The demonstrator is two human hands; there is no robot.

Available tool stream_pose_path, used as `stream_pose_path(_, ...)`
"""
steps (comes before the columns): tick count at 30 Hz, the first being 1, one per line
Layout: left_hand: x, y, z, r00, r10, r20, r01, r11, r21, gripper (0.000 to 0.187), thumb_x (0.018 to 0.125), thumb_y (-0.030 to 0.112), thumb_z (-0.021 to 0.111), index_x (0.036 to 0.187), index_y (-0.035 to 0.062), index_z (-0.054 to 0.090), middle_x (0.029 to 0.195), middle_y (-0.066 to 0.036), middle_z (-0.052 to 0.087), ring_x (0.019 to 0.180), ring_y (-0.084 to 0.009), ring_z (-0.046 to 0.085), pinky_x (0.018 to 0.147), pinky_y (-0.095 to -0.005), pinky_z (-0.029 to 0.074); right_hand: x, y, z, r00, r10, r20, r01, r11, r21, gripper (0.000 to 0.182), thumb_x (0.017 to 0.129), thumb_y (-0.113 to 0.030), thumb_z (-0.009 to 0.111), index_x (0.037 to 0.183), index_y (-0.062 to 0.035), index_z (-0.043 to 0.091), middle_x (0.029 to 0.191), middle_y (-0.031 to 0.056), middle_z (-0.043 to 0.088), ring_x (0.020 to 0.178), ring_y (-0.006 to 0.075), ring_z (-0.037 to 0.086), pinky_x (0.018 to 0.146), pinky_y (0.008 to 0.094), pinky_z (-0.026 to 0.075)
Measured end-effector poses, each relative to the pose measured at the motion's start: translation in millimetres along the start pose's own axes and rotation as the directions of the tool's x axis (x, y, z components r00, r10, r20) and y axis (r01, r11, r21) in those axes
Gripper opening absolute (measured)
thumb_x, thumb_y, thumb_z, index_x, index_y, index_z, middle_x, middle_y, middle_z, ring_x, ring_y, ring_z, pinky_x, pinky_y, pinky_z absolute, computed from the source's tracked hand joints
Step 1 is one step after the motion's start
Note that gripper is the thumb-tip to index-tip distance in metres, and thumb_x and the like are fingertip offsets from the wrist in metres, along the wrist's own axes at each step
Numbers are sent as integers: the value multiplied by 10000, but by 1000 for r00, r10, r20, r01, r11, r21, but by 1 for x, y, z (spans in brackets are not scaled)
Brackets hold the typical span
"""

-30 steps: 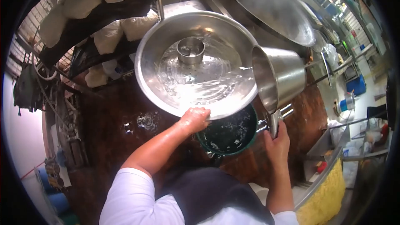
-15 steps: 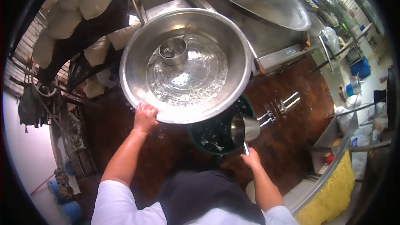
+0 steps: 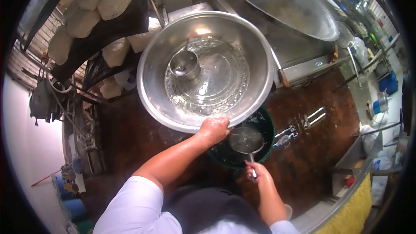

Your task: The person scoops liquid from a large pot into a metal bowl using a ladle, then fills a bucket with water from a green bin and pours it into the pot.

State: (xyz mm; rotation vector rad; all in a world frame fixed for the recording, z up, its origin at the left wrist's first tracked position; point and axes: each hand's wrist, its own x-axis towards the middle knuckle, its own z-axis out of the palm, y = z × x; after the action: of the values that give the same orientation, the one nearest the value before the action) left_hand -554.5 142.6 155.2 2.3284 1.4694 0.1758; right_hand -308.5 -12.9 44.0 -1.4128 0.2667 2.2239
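Observation:
A large metal basin [image 3: 149, 99] holds shallow clear water. Inside it, to the left, sits a small metal cup-shaped vessel [image 3: 190, 70]. My left hand [image 3: 214, 130] is closed over the basin's near rim. Its fingertips are partly hidden against the inner side. Lower right, my right hand [image 3: 257, 171] is wrapped round the handle of a metal dipper [image 3: 246, 140]. The dipper's mouth faces up, and what looks like water shows inside. Beneath it is a dark green tub [image 3: 269, 125] of water, partly covered by the basin and the dipper.
A big steaming pan [image 3: 325, 30] stands at the back right above a metal counter [image 3: 303, 71]. A wooden-handled tool [image 3: 281, 76] sticks out beside the basin. Filled plastic bags [image 3: 119, 0] are stacked on the left. The reddish floor [image 3: 303, 143] looks wet. Yellow food [image 3: 351, 212] lies lower right.
My left hand has moved right along the basin's rim, from the front left to the front middle. The dipper has turned from sideways to mouth up, over the green tub.

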Motion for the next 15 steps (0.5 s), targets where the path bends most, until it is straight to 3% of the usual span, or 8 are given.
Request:
stream_pose_path(1, 6, 8, -4, 1000, -19, 20, 20, 999, -28, 311, 848, 339, 594, 914, 37, 558, 847, -172, 642, 827, -362, 631, 714, -462, 501, -21, 6, -9, 998, -50, 27, 49, 998, 40, 248, 846, -141, 647, 1058, -136, 518, 611, -41, 458, 471, 72, 444, 429, 254, 369)
stream_pose_path(5, 29, 18, 6, 999, -22, 28, 24, 994, -102, 260, 823, 254, 584, 931, 19, 557, 882, -198, 648, 854, -379, 633, 745, -469, 500, -133, 25, 0, 948, -318, 32, 318, 948, -1, 346, 838, -92, 621, 1164, -111, 506, 674, -7, 470, 480, 93, 444, 434, 264, 379)
stream_pose_path(10, 48, 26, -1, 995, -19, 99, 38, 980, -194, 272, 774, 182, 571, 988, 15, 550, 921, -208, 648, 907, -382, 627, 788, -474, 494, -233, 37, 77, 792, -587, -170, 484, 772, -412, 467, 735, -5, 666, 1157, -28, 465, 643, 22, 510, 429, 114, 481, 414, 247, 415)
stream_pose_path(12, 54, 25, 0, 992, -26, 127, 53, 975, -217, 309, 767, 189, 581, 1026, 22, 554, 941, -216, 644, 929, -377, 624, 803, -468, 495, -252, 41, 111, 739, -651, -170, 511, 708, -487, 454, 735, 4, 671, 1138, 7, 463, 663, 22, 526, 453, 102, 493, 418, 238, 419)
stream_pose_path(13, 55, 23, 0, 990, -18, 137, 46, 977, -206, 378, 752, 211, 597, 1076, 20, 554, 970, -209, 646, 934, -369, 626, 809, -457, 500, -259, 42, 129, 697, -705, -135, 513, 620, -593, 442, 744, -14, 673, 1135, 15, 468, 668, 16, 521, 463, 92, 490, 424, 236, 421)
stream_pose_path(15, 55, 16, 9, 996, 14, 91, 10, 968, -250, 367, 742, 250, 620, 1032, 26, 588, 960, -192, 656, 935, -350, 630, 804, -446, 503, -263, 44, 155, 612, -789, -53, 488, 429, -760, 421, 777, -76, 682, 1133, 35, 487, 695, 5, 518, 490, 69, 480, 445, 226, 427)
